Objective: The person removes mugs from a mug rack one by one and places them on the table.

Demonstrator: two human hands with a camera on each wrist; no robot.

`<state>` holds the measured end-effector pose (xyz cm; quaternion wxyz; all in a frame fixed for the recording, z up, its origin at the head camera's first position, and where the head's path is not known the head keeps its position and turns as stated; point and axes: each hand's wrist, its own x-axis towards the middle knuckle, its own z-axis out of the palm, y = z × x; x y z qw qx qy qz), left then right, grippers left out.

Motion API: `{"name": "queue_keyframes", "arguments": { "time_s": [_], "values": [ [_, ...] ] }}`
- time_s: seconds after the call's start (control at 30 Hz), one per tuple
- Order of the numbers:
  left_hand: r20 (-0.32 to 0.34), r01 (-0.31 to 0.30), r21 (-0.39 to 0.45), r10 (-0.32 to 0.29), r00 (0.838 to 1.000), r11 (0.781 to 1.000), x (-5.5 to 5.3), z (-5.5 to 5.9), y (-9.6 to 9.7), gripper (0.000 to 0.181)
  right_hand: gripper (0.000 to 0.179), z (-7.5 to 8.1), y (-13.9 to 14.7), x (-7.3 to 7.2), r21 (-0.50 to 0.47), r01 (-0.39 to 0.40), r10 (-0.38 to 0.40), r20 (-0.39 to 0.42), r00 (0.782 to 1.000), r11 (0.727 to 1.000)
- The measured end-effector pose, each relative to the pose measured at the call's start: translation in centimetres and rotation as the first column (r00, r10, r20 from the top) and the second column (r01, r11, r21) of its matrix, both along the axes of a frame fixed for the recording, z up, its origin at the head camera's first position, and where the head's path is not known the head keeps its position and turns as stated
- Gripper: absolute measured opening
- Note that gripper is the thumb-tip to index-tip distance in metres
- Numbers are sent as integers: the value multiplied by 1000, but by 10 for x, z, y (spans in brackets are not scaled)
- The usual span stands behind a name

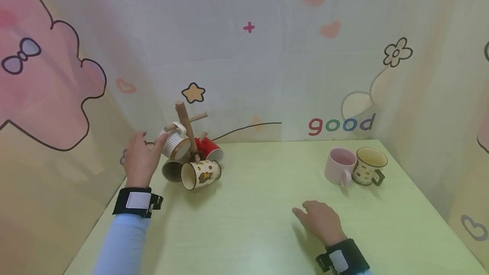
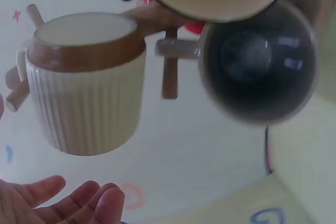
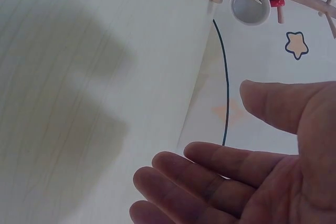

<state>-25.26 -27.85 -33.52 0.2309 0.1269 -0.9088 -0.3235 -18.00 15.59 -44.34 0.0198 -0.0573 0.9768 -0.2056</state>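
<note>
A white ribbed mug with a brown base band hangs by its handle from a peg of the wooden mug tree. My left hand is right beside that mug, thumb toward it and fingers loosely spread. In the left wrist view the fingers lie apart from the ribbed mug, with nothing between them. Also on the tree hang a red mug, a grey mug with a dark inside and a cream patterned mug. Above the table, my right hand holds nothing, its fingers relaxed.
A pink mug and another cream patterned mug stand upright side by side at the back right of the pale green table. Printed cloth surrounds the table at the back and sides.
</note>
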Motion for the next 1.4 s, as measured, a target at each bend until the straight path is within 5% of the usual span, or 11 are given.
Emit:
{"name": "queue_keyframes", "arguments": {
  "time_s": [0.13, 0.27, 0.4, 0.53, 0.67, 0.9, 1.13, 1.4],
  "values": [
    [14, 43, 180, -47, 999, 983, -1, -14, -4, 95, 42, -1, 0, 0, 7, 0, 0, -2, 1000, 1000],
    [82, 103, 348, -140, 987, 932, -3, -24, -4, 100, 43, -2, 0, -1, 12, 4, -4, 8, 1000, 1000],
    [103, 166, 523, -255, 962, 836, -7, -31, 0, 101, 45, -2, 0, -1, 17, 7, -7, 22, 1000, 1000],
    [64, 209, 669, -335, 940, 714, -14, -37, 3, 96, 47, -2, 0, 0, 20, 6, -6, 32, 999, 1000],
    [28, 234, 738, -375, 927, 633, -20, -39, 6, 92, 50, -3, 1, 0, 32, 6, -7, 45, 999, 999],
    [-23, 249, 798, -384, 923, 549, -24, -39, 12, 86, 53, -5, 1, -2, 77, 0, -4, 50, 999, 997],
    [-84, 265, 860, -391, 917, 435, -29, -38, 14, 82, 53, -7, 2, -2, 116, -1, -2, 24, 1000, 993],
    [-85, 248, 876, -374, 924, 414, -27, -37, 15, 82, 52, -8, 3, -1, 93, 1, -2, 10, 1000, 996]
  ]
}}
